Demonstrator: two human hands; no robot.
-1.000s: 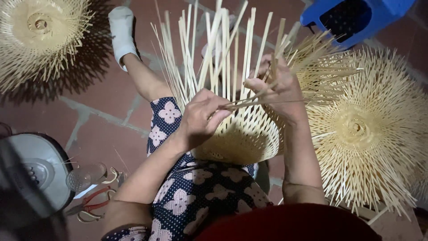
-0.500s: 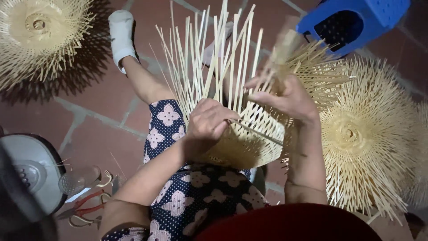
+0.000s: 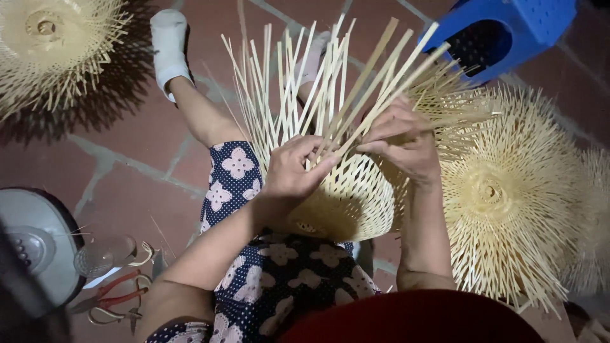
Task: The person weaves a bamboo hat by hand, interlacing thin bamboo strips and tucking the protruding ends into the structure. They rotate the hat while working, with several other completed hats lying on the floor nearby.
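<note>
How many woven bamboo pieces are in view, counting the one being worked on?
3, possibly 4: one in the lap under both hands, one on the floor at top left, one at right. A partly cut-off pale edge at far right may be another.

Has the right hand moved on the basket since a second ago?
Yes. The right hand has come down the loose strips toward the woven basket in the lap, and now sits closer to the left hand.

packages: none | labels: none | signs: none | screens: none in view
</note>
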